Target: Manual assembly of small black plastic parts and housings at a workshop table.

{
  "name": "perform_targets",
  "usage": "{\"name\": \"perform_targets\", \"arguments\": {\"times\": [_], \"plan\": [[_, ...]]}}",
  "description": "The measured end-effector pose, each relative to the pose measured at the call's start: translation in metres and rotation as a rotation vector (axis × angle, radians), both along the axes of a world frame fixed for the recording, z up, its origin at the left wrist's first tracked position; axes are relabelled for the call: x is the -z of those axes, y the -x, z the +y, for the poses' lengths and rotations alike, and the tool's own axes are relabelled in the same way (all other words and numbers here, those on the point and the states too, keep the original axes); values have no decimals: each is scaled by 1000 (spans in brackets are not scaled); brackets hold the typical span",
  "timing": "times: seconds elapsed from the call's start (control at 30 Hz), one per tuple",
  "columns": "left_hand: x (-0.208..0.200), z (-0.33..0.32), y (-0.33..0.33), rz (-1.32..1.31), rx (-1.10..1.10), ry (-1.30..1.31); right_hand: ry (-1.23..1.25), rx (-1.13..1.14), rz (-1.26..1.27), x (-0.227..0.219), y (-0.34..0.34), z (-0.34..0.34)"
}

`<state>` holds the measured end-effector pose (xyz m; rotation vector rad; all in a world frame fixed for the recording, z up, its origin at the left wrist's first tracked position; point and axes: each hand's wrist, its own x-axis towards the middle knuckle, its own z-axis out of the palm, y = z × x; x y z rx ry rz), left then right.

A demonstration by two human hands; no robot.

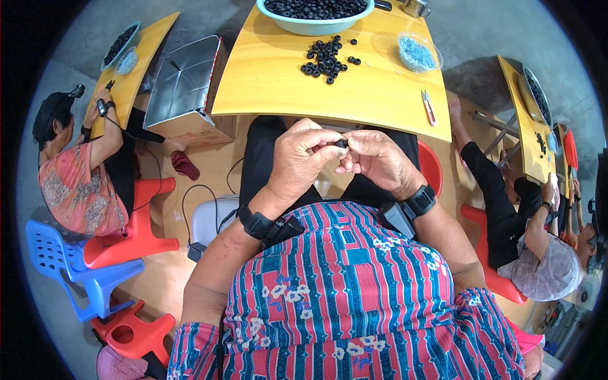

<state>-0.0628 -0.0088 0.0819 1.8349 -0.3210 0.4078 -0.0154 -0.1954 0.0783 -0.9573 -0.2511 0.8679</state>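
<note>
Just past the near edge of the table, over my lap, my two hands meet at a small black ring-shaped piece. My left hand is closed in a pinch, with thumb and forefinger on that piece. Against its right side, the thumb and forefinger of my right hand are pressed together; whatever lies between them is too small to make out. Loose black rings of the same kind lie in a pile on the yellow table ahead.
A pale blue basin full of black rings stands at the far edge. To its right are a clear tub of small blue pieces and thread snips. A metal-lined box sits left of the table. People work at side tables.
</note>
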Motion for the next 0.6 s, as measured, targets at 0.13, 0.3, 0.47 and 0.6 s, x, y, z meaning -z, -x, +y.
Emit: {"name": "perform_targets", "arguments": {"times": [0.13, 0.3, 0.47, 0.6], "plan": [[3, 0, -2, 12, 7, 12, 48, 1, -44, -3, 1, 1], [10, 0, -5, 52, 62, 43, 184, 39, -243, -2, 1, 4], [17, -2, -3, 277, 246, 261, 397, 121, -533, -11, 8, -1], [12, -5, -5, 285, 294, 145, 479, 283, -877, -3, 13, 3]]}}
